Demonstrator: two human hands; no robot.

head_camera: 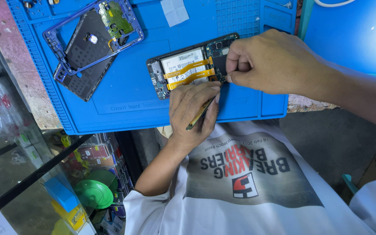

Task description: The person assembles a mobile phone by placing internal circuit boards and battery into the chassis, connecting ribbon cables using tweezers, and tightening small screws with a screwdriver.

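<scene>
An opened phone (183, 69) lies on a blue work mat (131, 100), showing its white battery, two orange flex cables and a dark circuit board at its right end. My left hand (192, 111) rests against the phone's near edge and grips a thin yellowish tool (199, 115), possibly tweezers, whose tip points up toward the board. With thumb and fingers pinched together, my right hand (275, 61) sits over the right end of the phone; what it pinches is hidden by the fingers.
A blue phone frame with a green board (109, 26) lies over a dark back cover (83, 78) at the mat's upper left. A white paper scrap (175, 11) sits at the top. Below left, a glass case holds small packages and green and blue items (92, 191).
</scene>
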